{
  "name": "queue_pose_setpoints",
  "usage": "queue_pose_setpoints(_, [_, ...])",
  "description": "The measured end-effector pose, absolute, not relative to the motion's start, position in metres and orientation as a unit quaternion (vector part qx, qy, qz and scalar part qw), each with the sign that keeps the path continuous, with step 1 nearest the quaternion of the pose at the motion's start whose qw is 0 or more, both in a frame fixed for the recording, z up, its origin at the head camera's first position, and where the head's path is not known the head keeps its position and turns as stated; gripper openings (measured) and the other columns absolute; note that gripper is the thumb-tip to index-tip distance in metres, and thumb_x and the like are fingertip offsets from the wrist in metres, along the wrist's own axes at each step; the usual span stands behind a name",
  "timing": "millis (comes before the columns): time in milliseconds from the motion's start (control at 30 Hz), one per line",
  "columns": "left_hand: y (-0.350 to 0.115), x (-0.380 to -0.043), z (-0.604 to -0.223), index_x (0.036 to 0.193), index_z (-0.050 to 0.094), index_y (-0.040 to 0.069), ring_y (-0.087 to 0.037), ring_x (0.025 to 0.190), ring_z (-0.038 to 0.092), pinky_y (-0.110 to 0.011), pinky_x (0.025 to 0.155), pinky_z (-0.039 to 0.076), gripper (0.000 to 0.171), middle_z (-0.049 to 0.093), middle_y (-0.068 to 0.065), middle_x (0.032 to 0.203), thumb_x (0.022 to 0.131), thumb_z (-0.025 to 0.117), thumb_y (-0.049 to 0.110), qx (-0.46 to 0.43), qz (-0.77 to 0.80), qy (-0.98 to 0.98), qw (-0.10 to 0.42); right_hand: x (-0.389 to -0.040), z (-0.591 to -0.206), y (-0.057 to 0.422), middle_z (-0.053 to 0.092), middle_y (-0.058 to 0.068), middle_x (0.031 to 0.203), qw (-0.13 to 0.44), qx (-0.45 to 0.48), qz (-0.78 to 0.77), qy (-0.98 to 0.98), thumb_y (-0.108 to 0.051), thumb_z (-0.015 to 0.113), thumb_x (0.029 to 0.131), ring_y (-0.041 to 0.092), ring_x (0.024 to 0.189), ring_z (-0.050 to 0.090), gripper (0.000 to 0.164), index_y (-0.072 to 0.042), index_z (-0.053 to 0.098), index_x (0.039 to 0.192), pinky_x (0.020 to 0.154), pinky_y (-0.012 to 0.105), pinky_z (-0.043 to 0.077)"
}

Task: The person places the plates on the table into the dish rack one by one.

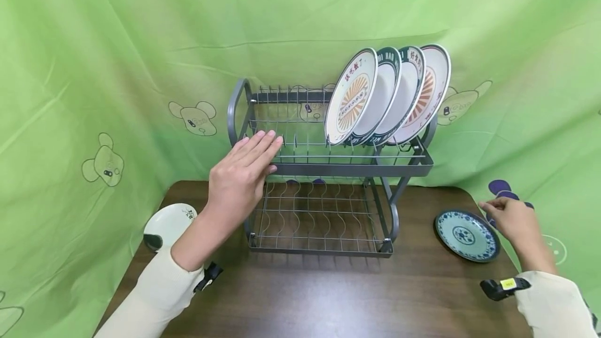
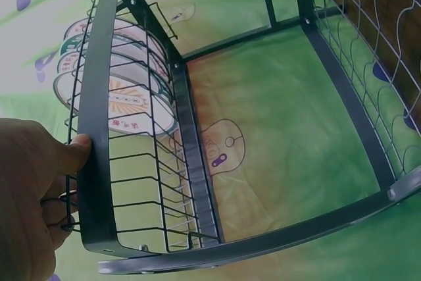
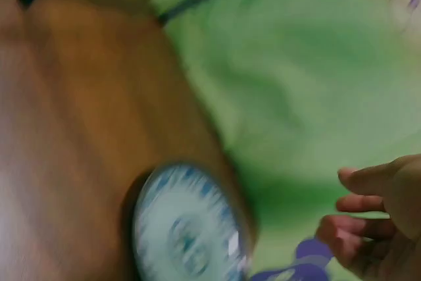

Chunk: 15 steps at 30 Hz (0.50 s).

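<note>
A two-tier grey dish rack (image 1: pixel 328 170) stands on the table. My left hand (image 1: pixel 240 168) holds its upper front rail near the left end; the left wrist view shows the thumb (image 2: pixel 80 146) on the rail's face and the fingers over the wires behind. Several patterned plates (image 1: pixel 351 97) lean upright in the right part of the upper tier. My right hand (image 1: pixel 514 220) hovers by the right edge of a blue-patterned plate (image 1: pixel 467 236) lying on the table. In the right wrist view its loosely bent fingers hold nothing, apart from that plate (image 3: pixel 187 228).
A white plate with a dark patch (image 1: pixel 169 225) lies at the table's left side, behind my left forearm. The lower tier (image 1: pixel 319 218) of the rack shows bare wires. Green cloth (image 1: pixel 300 14) with cartoon drawings hangs behind and beside the brown wooden table (image 1: pixel 319 296).
</note>
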State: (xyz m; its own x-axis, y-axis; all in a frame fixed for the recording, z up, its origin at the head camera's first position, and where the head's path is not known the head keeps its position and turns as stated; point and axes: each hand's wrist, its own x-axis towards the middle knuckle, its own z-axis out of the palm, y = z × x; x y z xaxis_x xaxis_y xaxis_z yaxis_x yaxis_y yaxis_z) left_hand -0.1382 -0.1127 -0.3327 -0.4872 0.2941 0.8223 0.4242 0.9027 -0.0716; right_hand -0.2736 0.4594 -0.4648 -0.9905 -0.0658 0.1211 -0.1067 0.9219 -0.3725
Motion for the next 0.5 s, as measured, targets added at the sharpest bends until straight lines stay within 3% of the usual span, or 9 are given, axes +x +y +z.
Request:
queue_pose_setpoints(133, [-0.112, -0.140, -0.333, 0.135, 0.068, 0.012, -0.025, 0.127, 0.066, -0.041, 0.113, 0.052, 0.037, 0.068, -0.007, 0.136, 0.100, 0.067, 0.021, -0.212, -0.073, -0.858, 0.461, -0.280, -0.490, 0.474, 0.068, 0.038, 0.099, 0.049, 0.032, 0.182, -0.982, -0.027, 0.064, 0.101, 0.059, 0.089, 0.061, 0.043, 0.016, 0.066, 0.107, 0.068, 0.060, 0.053])
queue_pose_setpoints(267, [-0.112, -0.140, -0.334, 0.135, 0.068, 0.012, -0.025, 0.127, 0.066, -0.040, 0.114, 0.052, 0.036, 0.068, -0.007, 0.136, 0.100, 0.067, 0.021, -0.210, -0.076, -0.858, 0.462, -0.285, -0.508, 0.485, 0.063, 0.044, 0.100, 0.034, 0.028, 0.168, -0.985, -0.024, 0.067, 0.099, 0.066, 0.091, 0.057, 0.046, 0.020, 0.058, 0.108, 0.071, 0.067, 0.052])
queue_pose_setpoints(500, [-0.111, -0.141, -0.334, 0.135, 0.068, 0.013, -0.024, 0.127, 0.066, -0.039, 0.115, 0.050, 0.037, 0.067, -0.007, 0.136, 0.100, 0.066, 0.022, -0.208, -0.075, -0.859, 0.462, -0.283, -0.525, 0.501, 0.064, 0.033, 0.078, -0.016, 0.040, 0.164, -0.985, -0.016, 0.068, 0.096, 0.046, 0.070, 0.061, 0.036, 0.019, 0.062, 0.097, 0.059, 0.053, 0.053])
